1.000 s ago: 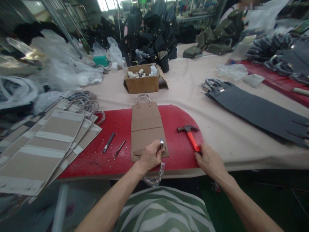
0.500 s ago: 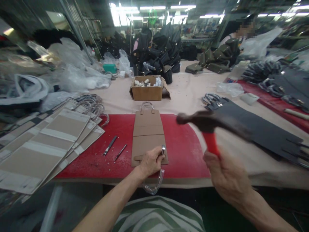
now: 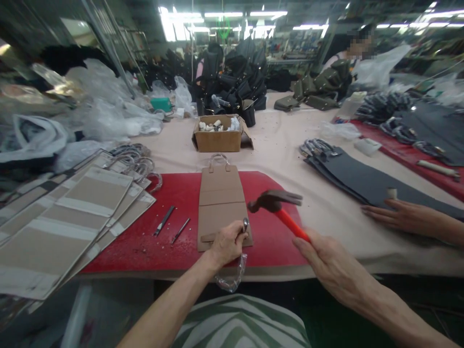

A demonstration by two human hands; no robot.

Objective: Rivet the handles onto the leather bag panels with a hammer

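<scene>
My left hand (image 3: 227, 243) is closed around a short metal punch (image 3: 245, 224), holding it upright near the lower right corner of a tan bag panel (image 3: 222, 188). The punch's lower end is hidden by my fingers. My right hand (image 3: 326, 256) grips the red handle of a claw hammer (image 3: 279, 205), whose dark head is raised right of the punch, apart from it. Under the panel lies a red board (image 3: 275, 241). A plastic-wrapped handle loop (image 3: 234, 278) hangs over the table's front edge below my left hand.
Two slim metal tools (image 3: 165, 221) lie left of the panel. Further left is a stack of tan panels (image 3: 87, 193). Behind stands a cardboard box (image 3: 219, 141) of small parts. At right, another person's hand (image 3: 406, 215) rests on dark grey panels (image 3: 362, 176).
The hammer has come down and left, closer to the punch, with my right hand. Another person's hand has appeared on the grey panels. My left hand stays in place.
</scene>
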